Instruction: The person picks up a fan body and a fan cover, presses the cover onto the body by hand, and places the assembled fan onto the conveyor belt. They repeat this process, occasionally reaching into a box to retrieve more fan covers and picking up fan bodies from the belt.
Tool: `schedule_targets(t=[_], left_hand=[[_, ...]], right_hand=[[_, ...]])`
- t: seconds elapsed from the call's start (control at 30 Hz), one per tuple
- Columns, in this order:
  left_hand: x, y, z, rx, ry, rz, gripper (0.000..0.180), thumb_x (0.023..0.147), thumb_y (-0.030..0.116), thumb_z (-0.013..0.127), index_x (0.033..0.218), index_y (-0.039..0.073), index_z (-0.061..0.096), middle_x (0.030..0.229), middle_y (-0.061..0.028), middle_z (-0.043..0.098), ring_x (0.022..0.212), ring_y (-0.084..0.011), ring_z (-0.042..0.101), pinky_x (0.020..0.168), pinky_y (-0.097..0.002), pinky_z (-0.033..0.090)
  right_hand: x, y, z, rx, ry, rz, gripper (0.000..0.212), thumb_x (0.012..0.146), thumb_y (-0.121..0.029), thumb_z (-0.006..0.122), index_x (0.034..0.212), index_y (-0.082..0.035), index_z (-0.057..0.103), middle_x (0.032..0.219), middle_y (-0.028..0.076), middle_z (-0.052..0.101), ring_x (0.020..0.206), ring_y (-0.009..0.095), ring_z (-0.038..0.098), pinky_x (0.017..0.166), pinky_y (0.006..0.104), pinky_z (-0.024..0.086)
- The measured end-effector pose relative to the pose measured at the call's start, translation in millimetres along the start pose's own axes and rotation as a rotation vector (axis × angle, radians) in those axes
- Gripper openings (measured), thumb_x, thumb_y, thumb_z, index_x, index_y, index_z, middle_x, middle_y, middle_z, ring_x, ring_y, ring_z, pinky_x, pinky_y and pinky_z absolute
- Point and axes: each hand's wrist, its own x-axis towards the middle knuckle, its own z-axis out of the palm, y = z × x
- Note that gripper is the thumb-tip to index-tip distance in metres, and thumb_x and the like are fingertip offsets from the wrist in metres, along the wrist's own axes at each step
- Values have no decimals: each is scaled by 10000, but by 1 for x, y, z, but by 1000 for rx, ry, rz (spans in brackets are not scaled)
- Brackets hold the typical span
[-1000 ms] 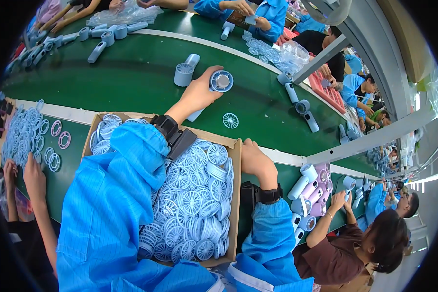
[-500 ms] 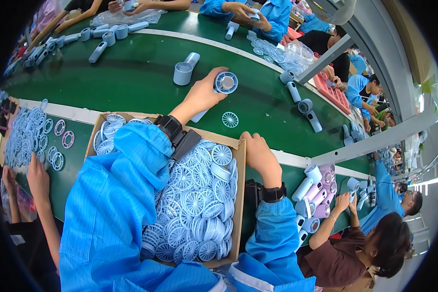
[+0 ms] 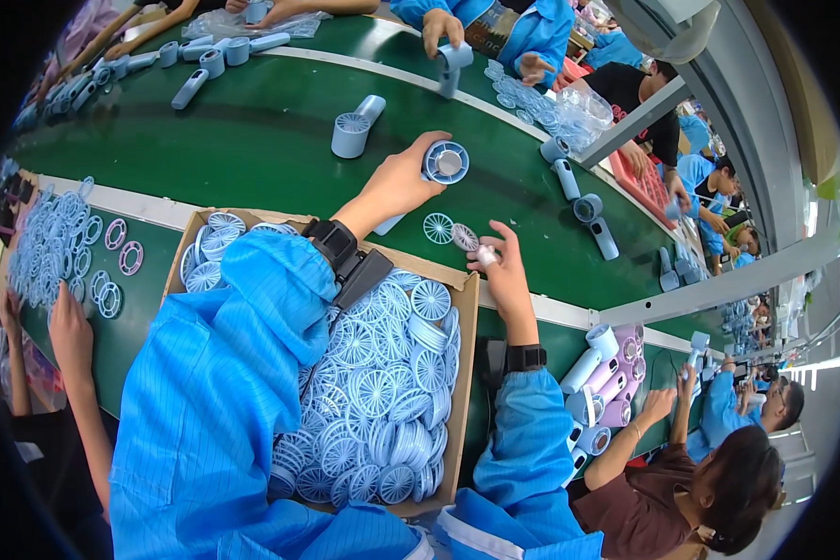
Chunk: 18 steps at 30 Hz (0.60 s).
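Two light, stiff plastic parts: my left hand grips the fan head by its rim, my right hand pinches a small white piece.

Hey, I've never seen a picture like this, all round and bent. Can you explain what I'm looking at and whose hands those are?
A wide fisheye camera on a person's head looks down, so straight edges bend. The blue sleeves from the bottom are that person's own arms. The left hand holds a round fan head over a green belt. The right hand pinches a small white part beside a loose grille. Below sits a cardboard box full of blue grilles. Other workers' hands show around the edges.
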Motion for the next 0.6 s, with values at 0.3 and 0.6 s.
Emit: schedule_targets(t=[0.3, 0.6], left_hand=[[-5, -6, 4, -3, -10, 19, 656, 746, 96, 690, 1338, 159, 415, 999, -117, 661, 662, -200, 656, 655, -327, 524], [2, -15, 4, 27, 19, 112, 608, 741, 141, 712, 1297, 113, 469, 949, -96, 666, 658, -150, 649, 646, -297, 526]], right_hand=[[6, 29, 12, -217, -73, -81, 174, 904, -35, 520, 1057, -33, 605, 820, 4, 551, 731, 76, 497, 648, 212, 434], [12, 18, 20, -219, -111, -121, 115, 884, -66, 563, 969, -27, 629, 737, -24, 525, 659, 50, 440, 594, 207, 388]])
